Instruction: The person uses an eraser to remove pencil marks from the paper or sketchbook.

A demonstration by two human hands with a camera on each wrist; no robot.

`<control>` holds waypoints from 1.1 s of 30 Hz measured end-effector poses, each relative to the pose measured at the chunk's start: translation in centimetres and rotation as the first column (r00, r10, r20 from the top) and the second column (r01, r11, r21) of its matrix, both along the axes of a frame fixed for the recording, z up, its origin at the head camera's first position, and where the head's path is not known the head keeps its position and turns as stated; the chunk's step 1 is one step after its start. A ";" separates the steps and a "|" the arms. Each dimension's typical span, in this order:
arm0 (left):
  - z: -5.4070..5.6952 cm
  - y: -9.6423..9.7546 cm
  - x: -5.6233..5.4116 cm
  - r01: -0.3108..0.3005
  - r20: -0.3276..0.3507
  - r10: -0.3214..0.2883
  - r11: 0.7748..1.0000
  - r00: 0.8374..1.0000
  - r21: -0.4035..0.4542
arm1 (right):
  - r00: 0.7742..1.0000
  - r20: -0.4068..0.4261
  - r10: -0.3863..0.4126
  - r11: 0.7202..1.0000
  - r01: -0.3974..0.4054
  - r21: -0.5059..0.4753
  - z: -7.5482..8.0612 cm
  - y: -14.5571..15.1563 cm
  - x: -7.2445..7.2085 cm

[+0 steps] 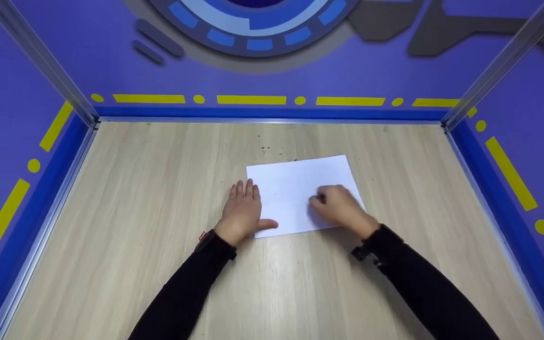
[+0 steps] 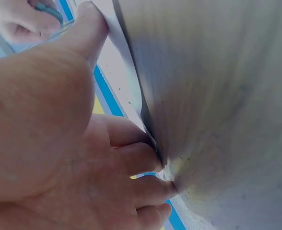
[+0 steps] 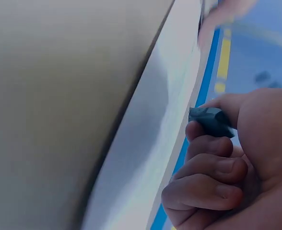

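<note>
A white sheet of paper [image 1: 295, 177] lies slightly turned on the wooden table. Along its left edge my left hand [image 1: 243, 208] is flat, fingers straight and pointing away, the thumb stretched onto the lower left corner. Over the right part of the sheet, my right hand [image 1: 340, 205] is curled and pinches a small dark teal eraser [image 3: 210, 120] between thumb and index finger. The other fingers fold into the palm in the right wrist view. Most of the eraser is hidden by the hand in the head view. Marks on the paper are too faint to read.
Dark crumbs [image 1: 263, 150] are scattered on the table [image 1: 168, 189] just behind the sheet. Blue-purple panels [image 1: 272, 80] with yellow dashes enclose the back and both sides, joined by metal posts [image 1: 494, 71] at the corners.
</note>
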State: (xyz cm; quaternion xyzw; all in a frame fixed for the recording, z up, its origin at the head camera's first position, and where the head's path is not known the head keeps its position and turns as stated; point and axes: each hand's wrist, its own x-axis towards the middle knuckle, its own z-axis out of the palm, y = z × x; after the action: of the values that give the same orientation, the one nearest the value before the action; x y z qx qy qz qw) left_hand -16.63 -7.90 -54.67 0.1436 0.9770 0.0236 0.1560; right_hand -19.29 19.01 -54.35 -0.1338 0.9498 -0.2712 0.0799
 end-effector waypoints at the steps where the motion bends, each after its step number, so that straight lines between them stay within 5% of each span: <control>1: 0.0 0.0 0.0 0.001 0.002 -0.001 1.000 1.000 0.001 | 1.000 0.001 0.026 1.000 -0.026 0.005 0.0 -1.5 0.0; 6: -0.2 -0.1 -0.1 0.006 -0.001 -0.006 1.000 1.000 0.027 | 0.985 0.038 0.170 0.984 -0.172 0.045 -0.5 -7.7 0.2; 11: -0.1 -0.1 -0.1 0.008 -0.009 -0.008 0.999 1.000 0.039 | 0.973 0.072 0.217 0.973 -0.222 0.064 -1.2 -9.6 -0.1; 15: 0.0 -0.2 0.0 -0.002 0.002 0.002 1.000 1.000 0.019 | 0.983 0.092 0.159 0.986 -0.162 0.037 -1.2 -6.7 -0.9; 25: 0.0 -0.4 0.1 -0.003 0.014 0.003 1.000 1.000 0.003 | 0.984 0.149 -0.097 0.995 0.092 0.044 -1.3 7.4 -1.6; 33: 0.0 -0.2 0.0 -0.004 0.020 0.004 1.000 1.000 0.023 | 0.974 0.185 -0.134 0.988 0.116 0.105 -0.1 8.4 -1.4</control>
State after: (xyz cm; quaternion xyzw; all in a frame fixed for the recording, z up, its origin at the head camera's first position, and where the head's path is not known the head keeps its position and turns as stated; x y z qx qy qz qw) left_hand -16.58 -8.06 -54.62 0.1431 0.9754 0.0368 0.1639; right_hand -20.71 27.45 -54.40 -0.0434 0.9560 -0.2423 0.1597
